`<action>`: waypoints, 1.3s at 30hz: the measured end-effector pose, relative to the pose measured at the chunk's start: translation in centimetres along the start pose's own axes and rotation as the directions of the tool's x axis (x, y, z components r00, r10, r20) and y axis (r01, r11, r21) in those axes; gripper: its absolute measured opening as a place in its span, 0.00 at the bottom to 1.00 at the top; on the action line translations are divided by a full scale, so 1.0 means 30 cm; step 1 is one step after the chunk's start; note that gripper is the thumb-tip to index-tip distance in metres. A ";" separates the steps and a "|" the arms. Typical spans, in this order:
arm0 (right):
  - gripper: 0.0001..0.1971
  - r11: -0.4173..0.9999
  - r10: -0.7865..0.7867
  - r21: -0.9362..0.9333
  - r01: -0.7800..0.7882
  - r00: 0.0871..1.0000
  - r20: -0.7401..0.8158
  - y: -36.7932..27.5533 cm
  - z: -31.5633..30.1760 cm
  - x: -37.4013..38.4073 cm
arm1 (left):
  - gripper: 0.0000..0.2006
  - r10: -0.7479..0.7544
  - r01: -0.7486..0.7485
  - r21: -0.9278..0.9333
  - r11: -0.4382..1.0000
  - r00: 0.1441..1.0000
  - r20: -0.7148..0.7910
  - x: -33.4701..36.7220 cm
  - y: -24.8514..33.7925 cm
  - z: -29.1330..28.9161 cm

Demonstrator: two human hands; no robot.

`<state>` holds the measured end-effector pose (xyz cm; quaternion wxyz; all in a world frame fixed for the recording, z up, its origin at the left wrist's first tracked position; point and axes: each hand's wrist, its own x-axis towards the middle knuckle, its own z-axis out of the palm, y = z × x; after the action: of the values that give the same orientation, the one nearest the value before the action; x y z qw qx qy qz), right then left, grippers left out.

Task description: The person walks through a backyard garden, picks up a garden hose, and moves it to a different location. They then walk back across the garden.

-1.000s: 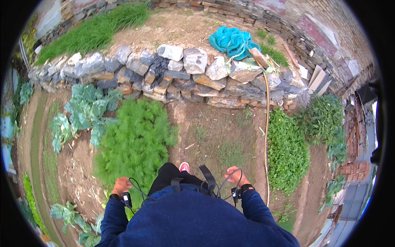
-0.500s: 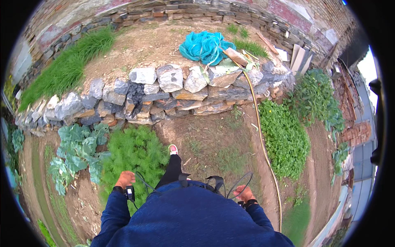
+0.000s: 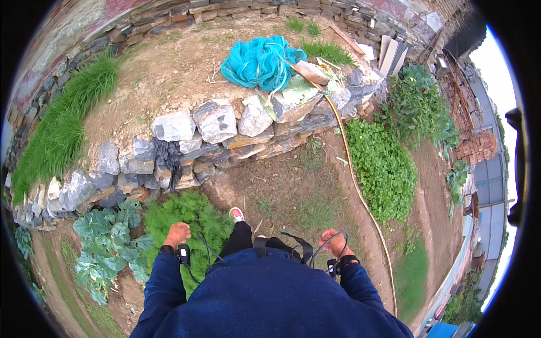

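Note:
My left hand (image 3: 177, 234) hangs at my left side over feathery green plants (image 3: 190, 217), its fingers curled in and nothing visible in them. My right hand (image 3: 335, 243) is at my right side above bare soil, fingers also bent inward around nothing I can see. Each wrist wears a dark strap with a small black device, and a thin black cable loops by each hand. Between the hands, one foot in a pink and white shoe (image 3: 237, 214) stands on the soil before a low stone wall (image 3: 216, 121).
Bunched blue-green netting (image 3: 264, 63) lies on the raised bed behind the wall. A yellowish hose (image 3: 360, 191) runs down over the wall and along the ground at right. Leafy greens (image 3: 383, 172) grow beyond it; broad-leaved plants (image 3: 112, 248) stand at left.
The view has turned and shifted, so the wall and netting sit further left and the wall slants more. Both hands are a little higher in the picture, still with nothing visible in them.

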<state>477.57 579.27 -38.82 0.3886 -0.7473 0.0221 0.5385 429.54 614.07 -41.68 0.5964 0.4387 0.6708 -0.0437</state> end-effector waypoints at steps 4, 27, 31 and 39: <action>0.03 0.998 0.064 -0.001 -0.064 0.997 0.033 0.042 0.018 -0.033 | 0.09 0.085 -0.086 -0.041 0.995 0.996 -0.029 0.006 0.053 -0.003; 0.02 0.966 0.118 0.227 -0.120 0.993 0.024 0.280 -0.018 -0.065 | 0.06 0.035 -0.037 0.057 0.998 0.999 0.027 -0.132 -0.011 0.039; 0.02 0.958 0.110 0.262 -0.119 0.993 0.047 0.299 -0.033 -0.068 | 0.08 0.101 -0.109 0.097 0.989 0.991 0.083 -0.116 -0.031 0.041; 0.03 0.928 0.119 0.346 -0.141 0.989 0.084 0.301 -0.052 -0.057 | 0.12 0.097 -0.098 0.157 0.983 0.995 0.019 -0.111 -0.034 0.066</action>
<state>474.01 571.38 -42.27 0.4794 -0.6461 0.1553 0.5732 430.06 610.51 -39.92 0.5650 0.5166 0.6396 -0.0699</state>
